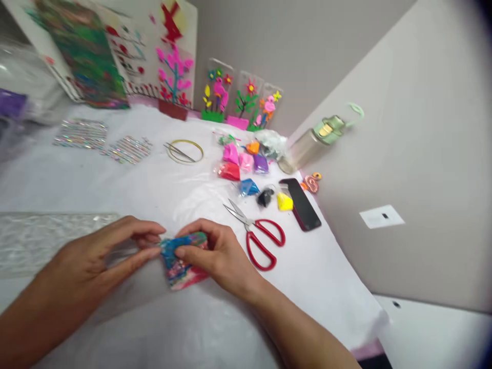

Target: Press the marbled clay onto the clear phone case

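Note:
A multicoloured, blue, green and pink flat piece point(175, 264) is held above the white-covered table, a little left of the scissors. My right hand point(215, 251) grips its upper right part, thumb in front and fingers behind. At its upper left corner, my left hand point(115, 251) pinches with thumb and fingertips; a clear film seems to hang below that hand, though it is blurred. Whether my left fingertips hold the film or the piece's corner is too small to tell.
Red-handled scissors point(255, 233) lie open right of my hands. Beyond are bagged clay lumps point(246, 163), a phone point(303, 205) and a bottle point(315, 143). A textured clear sheet point(46, 241) lies left; gem strips point(82, 134), tweezers within a ring point(184, 151) and decorated panels point(217, 92) stand farther back.

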The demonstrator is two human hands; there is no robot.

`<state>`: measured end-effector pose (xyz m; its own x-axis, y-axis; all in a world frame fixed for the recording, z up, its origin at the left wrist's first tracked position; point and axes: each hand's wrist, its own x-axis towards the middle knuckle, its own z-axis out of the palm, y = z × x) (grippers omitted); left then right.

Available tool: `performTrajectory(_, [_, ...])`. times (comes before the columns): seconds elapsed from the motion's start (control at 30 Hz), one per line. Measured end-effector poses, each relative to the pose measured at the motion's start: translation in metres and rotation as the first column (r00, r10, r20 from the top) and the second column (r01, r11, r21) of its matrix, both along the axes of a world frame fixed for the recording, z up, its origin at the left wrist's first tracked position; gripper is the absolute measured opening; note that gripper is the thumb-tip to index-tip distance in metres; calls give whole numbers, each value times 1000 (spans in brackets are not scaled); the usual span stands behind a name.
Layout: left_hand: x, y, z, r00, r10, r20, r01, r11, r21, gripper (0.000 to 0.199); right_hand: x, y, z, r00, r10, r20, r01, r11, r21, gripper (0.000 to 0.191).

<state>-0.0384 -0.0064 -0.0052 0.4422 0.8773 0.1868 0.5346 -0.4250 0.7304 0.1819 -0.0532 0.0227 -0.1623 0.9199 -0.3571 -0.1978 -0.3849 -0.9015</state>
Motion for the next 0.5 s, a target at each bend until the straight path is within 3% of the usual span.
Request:
performTrajectory(0.17, [6,-3,5,991,-121,53,121,993,-6,16,-4,-4,-3,999,-32,8,32,999,-44,26])
performTrajectory(0.33, [9,-7,4,989,-149,7,145,969,202,17,-9,-6,-6,997,-73,10,74,993,-95,29])
performTrajectory(0.5, [10,-8,5,993,-121,-8,117,939,325,20,-12,-6,-5,996,-90,26,92,991,-100,31])
